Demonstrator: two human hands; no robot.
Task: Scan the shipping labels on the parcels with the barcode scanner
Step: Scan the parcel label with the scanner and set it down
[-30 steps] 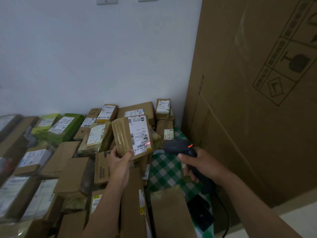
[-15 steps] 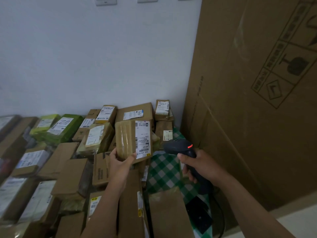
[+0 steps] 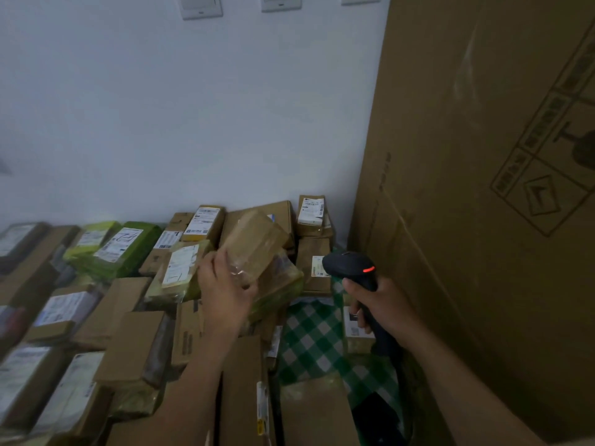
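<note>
My left hand [image 3: 225, 289] grips a small brown taped parcel [image 3: 254, 244] by its near end, tilted over the pile with its plain side up; its label is hidden from me. My right hand [image 3: 381, 309] holds the black barcode scanner [image 3: 351, 263] by the handle, its head showing a red light and pointing left toward the parcels. Beneath the held parcel lies a yellowish plastic-wrapped parcel [image 3: 280, 284].
Many brown and green labelled parcels [image 3: 122, 246] cover the surface to the left and back. A green-checked cloth [image 3: 317, 336] shows between boxes. A huge upright cardboard box [image 3: 483, 188] walls the right side. The white wall [image 3: 193, 107] stands behind.
My left hand has turned the parcel so its label faces away and moved it back toward the pile. The scanner has stayed roughly in place; the red scan mark is gone.
</note>
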